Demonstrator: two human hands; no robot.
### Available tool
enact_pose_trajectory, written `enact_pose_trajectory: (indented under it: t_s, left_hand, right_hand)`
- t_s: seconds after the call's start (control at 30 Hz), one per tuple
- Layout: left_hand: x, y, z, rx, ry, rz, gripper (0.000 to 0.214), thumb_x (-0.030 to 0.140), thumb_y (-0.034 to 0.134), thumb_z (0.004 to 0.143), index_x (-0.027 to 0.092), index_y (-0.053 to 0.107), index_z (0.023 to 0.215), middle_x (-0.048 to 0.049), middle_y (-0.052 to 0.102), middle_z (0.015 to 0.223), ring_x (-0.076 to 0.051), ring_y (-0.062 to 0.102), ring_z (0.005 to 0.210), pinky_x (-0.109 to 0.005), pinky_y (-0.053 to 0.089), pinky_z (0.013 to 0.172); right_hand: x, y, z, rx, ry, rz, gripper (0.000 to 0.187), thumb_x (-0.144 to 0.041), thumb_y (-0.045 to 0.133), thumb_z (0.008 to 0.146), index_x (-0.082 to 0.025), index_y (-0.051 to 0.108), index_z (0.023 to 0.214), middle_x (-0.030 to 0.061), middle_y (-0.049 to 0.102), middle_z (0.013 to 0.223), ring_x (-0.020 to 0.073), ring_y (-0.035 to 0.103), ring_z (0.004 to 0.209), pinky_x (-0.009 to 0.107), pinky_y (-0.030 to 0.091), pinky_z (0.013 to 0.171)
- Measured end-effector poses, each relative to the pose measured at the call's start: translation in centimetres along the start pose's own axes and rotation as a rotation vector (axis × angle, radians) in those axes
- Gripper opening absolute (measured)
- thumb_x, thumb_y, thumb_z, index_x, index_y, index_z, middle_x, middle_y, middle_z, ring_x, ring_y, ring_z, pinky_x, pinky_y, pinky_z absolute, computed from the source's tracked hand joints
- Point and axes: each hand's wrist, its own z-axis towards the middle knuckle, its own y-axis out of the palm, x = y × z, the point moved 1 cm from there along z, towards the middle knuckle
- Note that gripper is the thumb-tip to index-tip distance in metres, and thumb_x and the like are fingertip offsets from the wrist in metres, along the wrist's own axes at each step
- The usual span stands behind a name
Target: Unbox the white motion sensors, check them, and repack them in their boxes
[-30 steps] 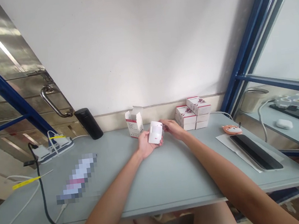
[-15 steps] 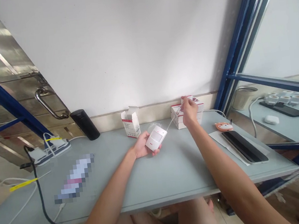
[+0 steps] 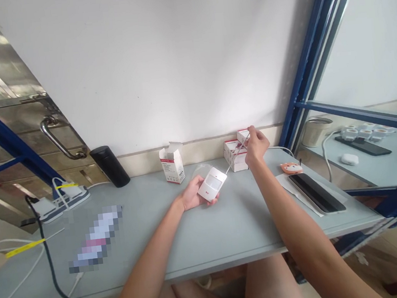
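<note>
We have the white PIR sensor [image 3: 212, 184] held over the desk [image 3: 150, 226], left hand [image 3: 192, 193] fingers [image 3: 202, 181] curled round it, right hand [image 3: 256, 146] fingers [image 3: 251, 129] pinched on its thin wire [image 3: 232, 163]; a hard tug could snap the wire or jerk the sensor loose toward the boxes [image 3: 232, 155]

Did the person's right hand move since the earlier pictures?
Yes: the right hand moved rightward, from left of the stacked boxes to their right end.
</note>
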Motion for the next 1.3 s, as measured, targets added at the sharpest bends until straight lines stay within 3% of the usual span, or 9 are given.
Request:
enact_pose_trajectory:
  t_s: [0.3, 0.53, 0.77, 1.07, 1.3]
  left_hand:
    - [0.3, -1.0, -0.7, -0.040, -0.068, 0.050, 0.044, 0.050, 0.046, 0.089, 0.013, 0.065, 0.104, -0.0165, 0.069, 0.084, -0.025, 0.062, 0.064, -0.032, 0.039, 0.059]
    - [0.5, -1.5, -1.9, -0.011, -0.030, 0.044, 0.046, 0.049, 0.048, 0.089, 0.012, 0.066, 0.109, -0.0186, 0.071, 0.088, -0.029, 0.066, 0.071, -0.035, 0.044, 0.062]
    - [0.2, -1.7, -1.9, -0.042, -0.026, 0.031, 0.049, 0.048, 0.047, 0.087, 0.011, 0.066, 0.113, -0.0197, 0.072, 0.092, -0.030, 0.068, 0.073, -0.035, 0.042, 0.062]
    - [0.2, -1.8, -1.8, -0.034, -0.033, 0.017, 0.048, 0.047, 0.048, 0.088, 0.011, 0.065, 0.114, -0.0193, 0.072, 0.091, -0.031, 0.067, 0.071, -0.036, 0.041, 0.062]
    - [0.3, -1.3, -2.0, 0.004, -0.040, -0.021, 0.046, 0.043, 0.049, 0.086, 0.011, 0.065, 0.115, -0.0203, 0.072, 0.090, -0.031, 0.066, 0.069, -0.036, 0.042, 0.062]
  right_hand:
    - [-1.5, -1.6, 2.6, 0.122, -0.052, 0.046, 0.046, -0.064, 0.071, 0.085, -0.018, 0.068, 0.085, -0.0089, 0.038, 0.056, 0.0082, 0.037, 0.047, 0.024, 0.035, 0.042]
    - [-1.2, -1.1, 2.1, 0.039, -0.073, 0.057, 0.047, -0.064, 0.075, 0.082, -0.017, 0.071, 0.085, -0.0069, 0.045, 0.058, 0.0081, 0.036, 0.048, 0.025, 0.032, 0.042]
    - [-1.3, -1.4, 2.4, 0.084, -0.082, 0.067, 0.046, -0.062, 0.081, 0.076, -0.021, 0.060, 0.078, -0.0074, 0.042, 0.060, 0.0093, 0.037, 0.053, 0.026, 0.031, 0.045]
    - [0.0, -1.3, 2.7, 0.068, -0.125, -0.033, 0.049, -0.070, 0.063, 0.089, -0.022, 0.060, 0.091, -0.0049, 0.047, 0.070, 0.0114, 0.046, 0.059, 0.025, 0.039, 0.048]
    - [0.5, -1.1, 2.3, 0.063, -0.269, -0.144, 0.042, -0.062, 0.046, 0.102, -0.021, 0.056, 0.109, 0.0015, 0.054, 0.090, 0.0162, 0.058, 0.081, 0.029, 0.051, 0.067]
